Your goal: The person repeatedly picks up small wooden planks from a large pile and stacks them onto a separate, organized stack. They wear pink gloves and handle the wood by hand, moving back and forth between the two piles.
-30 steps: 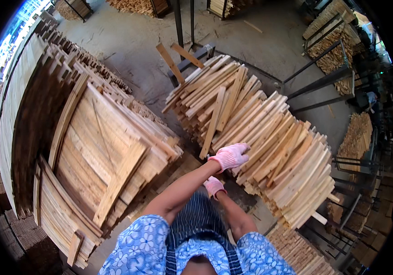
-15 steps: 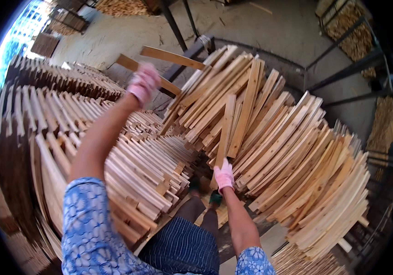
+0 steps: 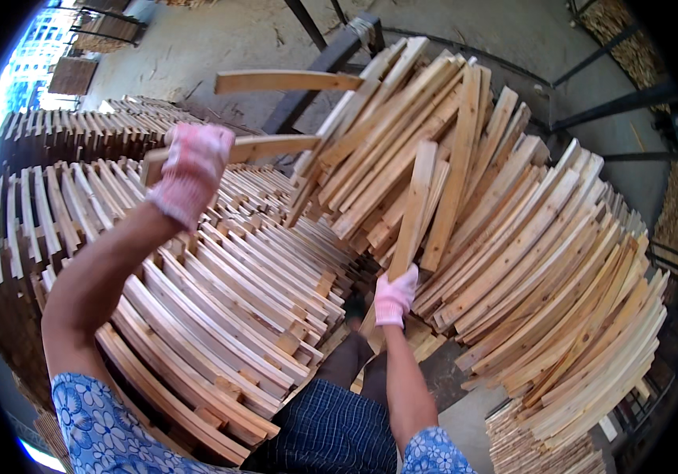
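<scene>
- Pink-gloved left hand [image 3: 190, 170], raised at far left, is clamped on one end of a pale wooden slat [image 3: 272, 145]; the slat runs level to the right from the fist.
- Pink-gloved right hand [image 3: 395, 295], lower and near centre, grips the bottom end of a second slat [image 3: 414, 207] that stands nearly upright against the loose pile of slats [image 3: 528, 237] on the right.
- Hands well apart.
- Stacked slat frames [image 3: 220, 292] lie below the left arm.
- Concrete floor [image 3: 220, 39] beyond.
</scene>
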`<control>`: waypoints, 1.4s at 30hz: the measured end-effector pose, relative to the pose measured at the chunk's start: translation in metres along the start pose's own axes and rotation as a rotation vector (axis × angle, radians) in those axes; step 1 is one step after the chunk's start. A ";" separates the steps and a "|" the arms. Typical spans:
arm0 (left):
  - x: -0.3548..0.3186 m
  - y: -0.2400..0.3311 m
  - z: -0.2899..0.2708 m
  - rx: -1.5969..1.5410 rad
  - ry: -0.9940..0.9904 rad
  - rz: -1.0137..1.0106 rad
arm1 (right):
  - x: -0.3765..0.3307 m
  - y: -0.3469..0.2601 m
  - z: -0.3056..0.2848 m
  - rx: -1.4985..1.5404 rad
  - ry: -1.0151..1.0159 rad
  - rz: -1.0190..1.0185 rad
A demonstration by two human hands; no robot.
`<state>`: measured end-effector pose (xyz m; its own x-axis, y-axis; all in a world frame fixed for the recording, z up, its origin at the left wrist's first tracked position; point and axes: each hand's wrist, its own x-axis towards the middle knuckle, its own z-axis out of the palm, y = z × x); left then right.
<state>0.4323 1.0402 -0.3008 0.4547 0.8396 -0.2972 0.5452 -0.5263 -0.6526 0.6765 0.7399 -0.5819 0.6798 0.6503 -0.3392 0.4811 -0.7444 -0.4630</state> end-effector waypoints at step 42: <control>0.100 0.235 0.096 -1.245 -0.493 -0.267 | 0.197 -0.083 -0.045 0.054 -0.028 -0.009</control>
<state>0.5383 1.0130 -0.5507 0.0834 0.7566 -0.6485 0.9631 0.1059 0.2474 0.7953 0.9235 -0.5738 0.6596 0.6615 -0.3569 0.4559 -0.7296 -0.5098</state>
